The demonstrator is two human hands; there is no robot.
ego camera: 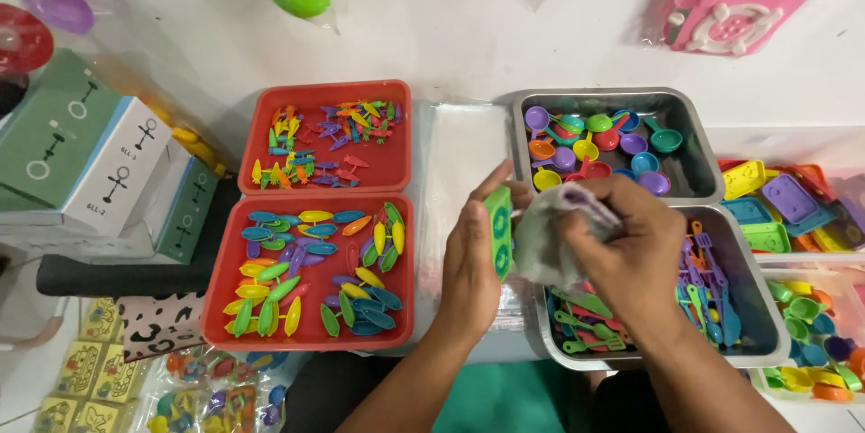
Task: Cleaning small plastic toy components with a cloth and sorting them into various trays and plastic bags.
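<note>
Spreading across the view is a white counter (432, 27) crowded with trays of small plastic toys. Two red trays (324, 91) sit at the left, one behind the other: the far one holds tiny multicoloured pieces, the near one (221, 307) holds leaf-shaped pieces in yellow, green, blue and orange. To the right stand two grey metal trays: the far one (694, 154) carries little coloured pans and ladles, the near one (752, 316) carries small spatulas and forks. Clear bins (838, 289) with more toy pieces lie at the right edge, and white and green boxes (90, 163) are stacked at the far left.

Between the red and metal trays, the left hand (468, 262) pinches a flat green toy piece (498, 230) with round markings, held upright on edge, thumb on one side. Just beside it, the right hand (635, 248) has its fingers (586, 203) curled shut around a crumpled clear plastic bag (550, 239), above the near metal tray's left end.
</note>
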